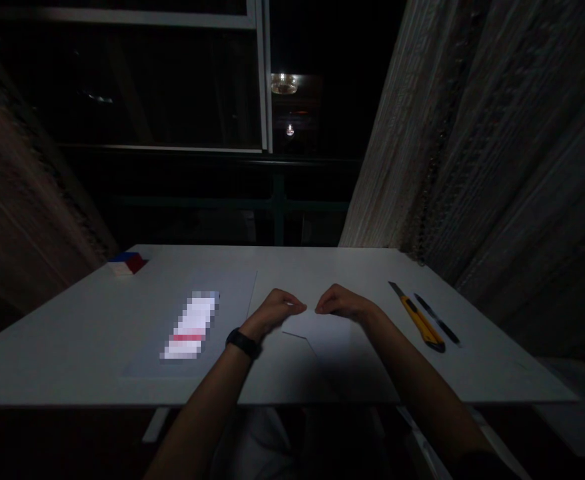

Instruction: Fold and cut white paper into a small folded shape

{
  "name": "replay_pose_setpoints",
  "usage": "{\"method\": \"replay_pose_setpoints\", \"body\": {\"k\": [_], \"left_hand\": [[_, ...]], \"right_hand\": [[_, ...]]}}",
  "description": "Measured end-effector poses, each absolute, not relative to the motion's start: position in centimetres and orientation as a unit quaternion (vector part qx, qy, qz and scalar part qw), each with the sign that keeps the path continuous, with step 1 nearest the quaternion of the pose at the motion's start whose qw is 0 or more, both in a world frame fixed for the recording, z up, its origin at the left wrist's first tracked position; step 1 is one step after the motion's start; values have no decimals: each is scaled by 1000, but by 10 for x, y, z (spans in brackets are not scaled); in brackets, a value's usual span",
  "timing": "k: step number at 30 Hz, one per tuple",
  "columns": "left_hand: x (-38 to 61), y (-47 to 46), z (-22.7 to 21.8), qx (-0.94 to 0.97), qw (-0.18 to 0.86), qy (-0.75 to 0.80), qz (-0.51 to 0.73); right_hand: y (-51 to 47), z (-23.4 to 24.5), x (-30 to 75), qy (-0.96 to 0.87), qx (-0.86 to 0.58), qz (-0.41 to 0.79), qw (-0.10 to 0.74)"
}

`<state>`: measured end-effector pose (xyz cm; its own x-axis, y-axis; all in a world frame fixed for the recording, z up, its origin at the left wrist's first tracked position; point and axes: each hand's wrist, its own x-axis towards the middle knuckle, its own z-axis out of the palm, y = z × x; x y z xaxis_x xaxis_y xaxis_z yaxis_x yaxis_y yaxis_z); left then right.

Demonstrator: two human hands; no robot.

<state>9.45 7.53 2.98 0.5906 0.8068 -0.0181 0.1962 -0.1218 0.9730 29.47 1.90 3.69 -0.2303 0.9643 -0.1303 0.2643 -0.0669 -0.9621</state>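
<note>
My left hand (pixel 274 311), with a dark watch on its wrist, rests on the white table (pixel 72 333) with its fingers curled in a pinch. My right hand (pixel 341 303) faces it a few centimetres away, fingers also curled. Both hands press down on a folded white sheet of paper (pixel 322 340) that lies under and in front of them; its creased edge shows between the wrists. The fingertips nearly meet at the top of the fold.
A yellow utility knife (pixel 419 321) and a black pen (pixel 437 320) lie to the right. A flat glowing object (pixel 191 326) rests on a large sheet at left. A red-white-blue block (pixel 126 263) sits at the far left corner. Curtains flank a dark window.
</note>
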Motion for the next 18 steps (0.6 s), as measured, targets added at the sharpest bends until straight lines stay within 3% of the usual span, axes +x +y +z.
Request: {"method": "replay_pose_setpoints", "body": {"k": [18], "left_hand": [[89,90,22,655,585,388,279]], "right_hand": [[5,53,350,-586,-515,574,249]]}}
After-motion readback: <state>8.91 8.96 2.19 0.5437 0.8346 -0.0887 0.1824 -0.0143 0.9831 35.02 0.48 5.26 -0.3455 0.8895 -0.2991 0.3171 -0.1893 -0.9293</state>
